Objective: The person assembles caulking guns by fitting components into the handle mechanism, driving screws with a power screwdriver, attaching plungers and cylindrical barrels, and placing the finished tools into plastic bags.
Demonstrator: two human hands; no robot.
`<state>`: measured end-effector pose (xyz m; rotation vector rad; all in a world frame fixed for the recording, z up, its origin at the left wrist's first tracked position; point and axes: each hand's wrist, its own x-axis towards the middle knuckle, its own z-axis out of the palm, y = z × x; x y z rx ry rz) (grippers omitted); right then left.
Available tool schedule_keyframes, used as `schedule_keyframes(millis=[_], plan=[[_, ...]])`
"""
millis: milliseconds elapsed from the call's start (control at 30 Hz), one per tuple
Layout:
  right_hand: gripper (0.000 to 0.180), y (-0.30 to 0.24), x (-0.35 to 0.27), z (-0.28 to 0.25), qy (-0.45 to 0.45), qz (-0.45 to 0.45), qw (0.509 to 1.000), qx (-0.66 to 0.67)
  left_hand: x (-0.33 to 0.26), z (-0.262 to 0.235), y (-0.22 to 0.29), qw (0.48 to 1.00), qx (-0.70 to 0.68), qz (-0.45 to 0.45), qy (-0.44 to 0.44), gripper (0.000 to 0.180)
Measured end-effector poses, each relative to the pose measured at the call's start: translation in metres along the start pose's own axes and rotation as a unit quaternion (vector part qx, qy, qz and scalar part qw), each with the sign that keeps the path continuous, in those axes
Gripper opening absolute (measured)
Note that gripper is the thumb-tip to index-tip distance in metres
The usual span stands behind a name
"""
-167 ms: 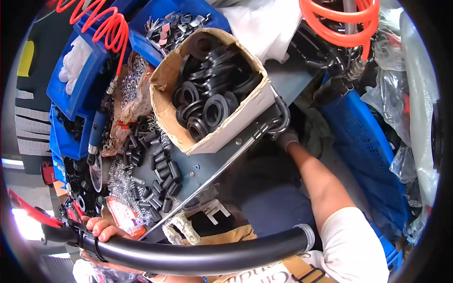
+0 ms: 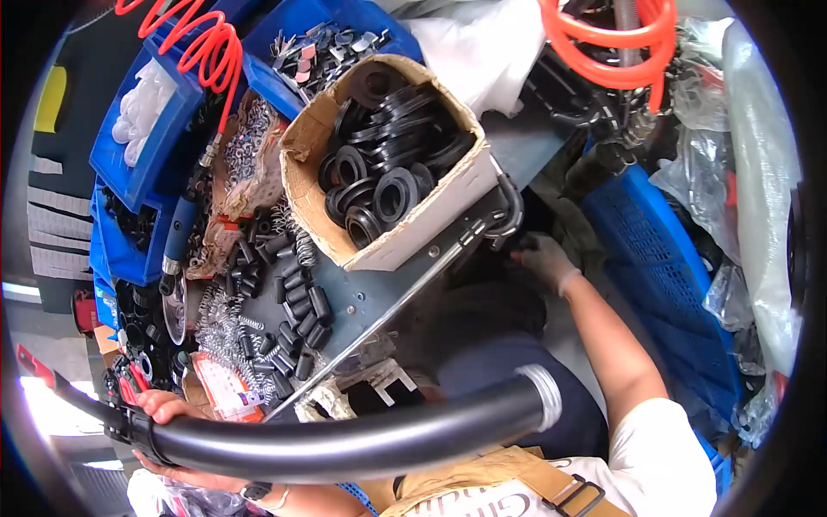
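Note:
A long, thick, glossy black tube lies across the front of my body, with a pale ringed collar at its right end. My left hand is closed around its left end, beside a black clamp and a thin black arm with a red tip. My right hand, apparently in a thin pale glove, is beyond the table edge at right, low beside the black bent handle. Its fingers look curled together against a dark background; what they hold, if anything, cannot be made out.
A cardboard box of black rubber rings stands on the grey table. Black sleeves and springs lie left of it. Blue bins, coiled red hoses and a blue basket surround the area.
My right hand has come out from under the table edge, moving right and showing more of itself. The tube's right end has risen and shifted left with my left hand still around it.

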<state>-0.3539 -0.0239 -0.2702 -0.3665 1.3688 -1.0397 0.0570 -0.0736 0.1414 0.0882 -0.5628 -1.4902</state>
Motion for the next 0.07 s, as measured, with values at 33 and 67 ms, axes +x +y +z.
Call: schedule_keyframes(millis=[33, 67], plan=[[0.053, -0.005, -0.024, -0.005, 0.013, -0.138, 0.973, -0.183, 0.003, -0.012, 0.017, 0.998, -0.002, -0.035, -0.058, 0.067], [0.057, -0.026, -0.057, -0.005, 0.015, -0.267, 0.895, -0.357, 0.005, -0.014, 0.027, 0.997, 0.028, -0.014, -0.074, 0.071]])
